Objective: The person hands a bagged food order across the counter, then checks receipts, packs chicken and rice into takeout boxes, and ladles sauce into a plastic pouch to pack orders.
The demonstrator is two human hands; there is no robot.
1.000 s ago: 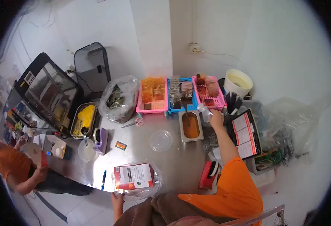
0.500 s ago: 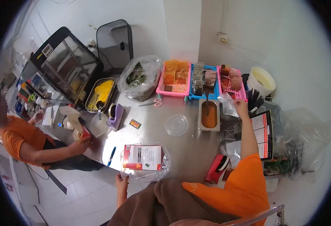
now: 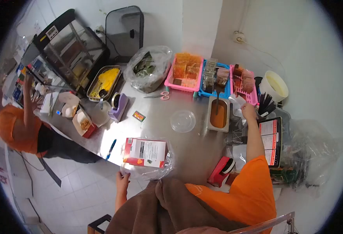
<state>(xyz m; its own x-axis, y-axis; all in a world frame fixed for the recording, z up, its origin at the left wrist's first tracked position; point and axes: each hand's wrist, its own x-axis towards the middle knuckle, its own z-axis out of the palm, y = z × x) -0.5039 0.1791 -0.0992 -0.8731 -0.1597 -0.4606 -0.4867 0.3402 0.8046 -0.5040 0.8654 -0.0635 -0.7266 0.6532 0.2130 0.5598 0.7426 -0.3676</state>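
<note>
My right hand (image 3: 249,112) reaches out over the right side of the counter. Its fingers are closed on a small whitish packet (image 3: 238,102), whose contents I cannot make out. The packet is beside a steel tray of orange-brown sauce (image 3: 218,113) with a utensil standing in it. My left hand (image 3: 122,181) is low at the counter's front edge, fingers pinched at the edge of a clear plastic bag (image 3: 168,165). Inside or under that bag's film lies a red and white box (image 3: 130,153) with a printed paper slip (image 3: 150,153) on top.
Pink basket (image 3: 179,84), blue basket (image 3: 209,93) and second pink basket (image 3: 234,80) hold small packets. A tablet (image 3: 270,142), red tape dispenser (image 3: 220,173), scissors (image 3: 164,95), clear lid (image 3: 182,121) and pen (image 3: 111,149) are around. A co-worker (image 3: 17,126) stands left, near open food boxes (image 3: 90,130).
The view has shifted slightly. The packet in my right hand has turned and looks more bunched. The co-worker has let go of a food box and now reaches toward the back left.
</note>
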